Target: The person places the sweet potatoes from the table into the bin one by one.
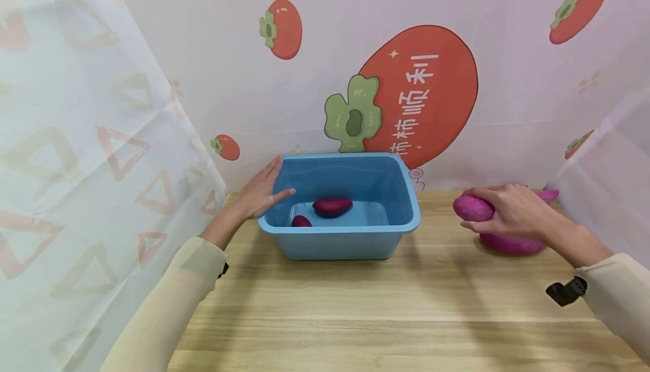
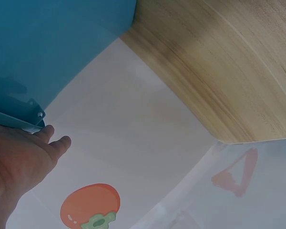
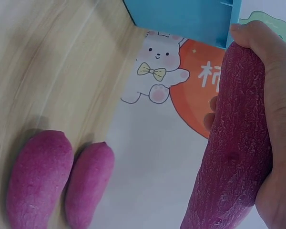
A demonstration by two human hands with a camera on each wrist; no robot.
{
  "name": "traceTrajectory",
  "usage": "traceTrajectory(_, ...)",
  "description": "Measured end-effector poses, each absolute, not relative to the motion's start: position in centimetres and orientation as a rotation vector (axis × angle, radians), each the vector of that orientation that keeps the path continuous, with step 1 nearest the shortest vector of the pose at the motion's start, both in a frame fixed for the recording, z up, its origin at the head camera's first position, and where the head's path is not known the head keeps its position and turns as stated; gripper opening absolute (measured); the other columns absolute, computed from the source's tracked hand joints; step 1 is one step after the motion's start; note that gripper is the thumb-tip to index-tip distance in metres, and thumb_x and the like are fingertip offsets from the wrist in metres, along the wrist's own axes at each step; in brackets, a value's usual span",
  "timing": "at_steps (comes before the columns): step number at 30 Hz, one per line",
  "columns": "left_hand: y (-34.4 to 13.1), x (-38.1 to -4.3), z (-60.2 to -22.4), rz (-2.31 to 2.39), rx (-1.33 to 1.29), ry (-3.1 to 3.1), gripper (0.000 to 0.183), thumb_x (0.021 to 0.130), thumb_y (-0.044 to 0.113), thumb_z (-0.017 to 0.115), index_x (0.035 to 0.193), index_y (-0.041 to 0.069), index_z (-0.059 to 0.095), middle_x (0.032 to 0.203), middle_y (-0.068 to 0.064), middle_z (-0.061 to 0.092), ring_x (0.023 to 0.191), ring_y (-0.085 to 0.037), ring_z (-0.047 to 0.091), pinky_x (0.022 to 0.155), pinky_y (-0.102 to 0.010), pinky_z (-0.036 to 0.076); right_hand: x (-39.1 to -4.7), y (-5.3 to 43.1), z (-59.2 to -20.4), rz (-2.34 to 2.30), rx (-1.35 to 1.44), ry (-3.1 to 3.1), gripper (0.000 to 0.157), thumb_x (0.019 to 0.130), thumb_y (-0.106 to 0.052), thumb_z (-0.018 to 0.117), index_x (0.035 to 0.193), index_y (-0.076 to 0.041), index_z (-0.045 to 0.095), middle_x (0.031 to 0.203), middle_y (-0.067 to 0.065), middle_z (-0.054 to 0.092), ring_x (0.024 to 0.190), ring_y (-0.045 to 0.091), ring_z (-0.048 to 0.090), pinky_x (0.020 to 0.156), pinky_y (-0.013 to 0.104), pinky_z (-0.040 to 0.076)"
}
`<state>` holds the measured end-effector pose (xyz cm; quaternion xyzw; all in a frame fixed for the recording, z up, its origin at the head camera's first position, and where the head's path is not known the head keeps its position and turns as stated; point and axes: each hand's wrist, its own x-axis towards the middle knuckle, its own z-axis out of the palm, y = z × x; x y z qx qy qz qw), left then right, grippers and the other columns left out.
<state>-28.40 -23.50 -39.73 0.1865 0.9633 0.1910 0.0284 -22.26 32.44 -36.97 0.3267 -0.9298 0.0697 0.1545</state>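
Observation:
My right hand (image 1: 515, 211) grips a long purple sweet potato (image 3: 236, 138), its fingers and thumb wrapped round the sides and the blunt end pointing left in the head view. Under and behind that hand, two more purple sweet potatoes (image 3: 40, 179) lie side by side on the table. A blue plastic basin (image 1: 337, 245) stands at the middle back. Inside it rest a dark purple sweet potato (image 1: 332, 207) and another one (image 1: 302, 221), partly hidden by the front rim. My left hand (image 1: 259, 191) lies with extended fingers on the basin's left rim.
The wooden table (image 1: 325, 310) runs up to a white cloth backdrop (image 1: 203, 33) printed with persimmons. Cloth also hangs along the left (image 1: 101, 191) and right sides, close to each arm. A black wrist strap (image 1: 567, 291) sits at the right cuff.

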Motion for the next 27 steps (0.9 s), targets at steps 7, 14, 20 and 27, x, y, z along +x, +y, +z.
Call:
traceTrajectory(7,-23.5,-28.4,-39.7,0.599,0.576,2.968,0.1,0.104,0.059,0.05,0.17,0.008,-0.006,0.179,-0.012,-0.001,0.165,-0.036,0.005,0.13,-0.061,0.016,-22.5,31.8,-36.2,0.213,0.935,-2.731,0.054,0.075,-0.045,0.094,0.113,-0.013,0.075,0.081,-0.006,0.072,0.064,0.004,0.057,0.053,0.029,0.048)
traceTrajectory(14,-23.5,-28.4,-39.7,0.601,0.569,2.967,0.1,0.104,0.059,0.05,0.17,0.009,-0.006,0.179,-0.012,-0.001,0.165,-0.036,0.005,0.129,-0.062,0.015,-23.1,30.9,-35.5,0.206,0.987,-2.66,0.048,0.073,-0.042,0.095,0.108,-0.016,0.074,0.073,-0.012,0.064,0.059,0.0,0.051,0.051,0.024,0.044)
traceTrajectory(20,-23.5,-28.3,-39.5,0.603,0.566,2.965,0.1,0.104,0.059,0.05,0.17,0.009,-0.005,0.179,-0.012,0.0,0.165,-0.036,0.005,0.129,-0.062,0.016,-23.4,30.3,-34.9,0.217,0.998,-2.668,0.049,0.073,-0.041,0.094,0.109,-0.015,0.074,0.075,-0.009,0.068,0.06,0.0,0.054,0.053,0.025,0.047)
traceTrajectory(27,-23.4,-28.3,-39.5,0.607,0.571,2.963,0.1,0.104,0.059,0.05,0.17,0.009,-0.005,0.179,-0.011,0.0,0.165,-0.036,0.005,0.129,-0.062,0.016,-23.9,29.2,-34.3,0.227,1.039,-2.658,0.054,0.073,-0.042,0.095,0.112,-0.011,0.075,0.081,-0.003,0.074,0.062,0.005,0.062,0.054,0.026,0.053)
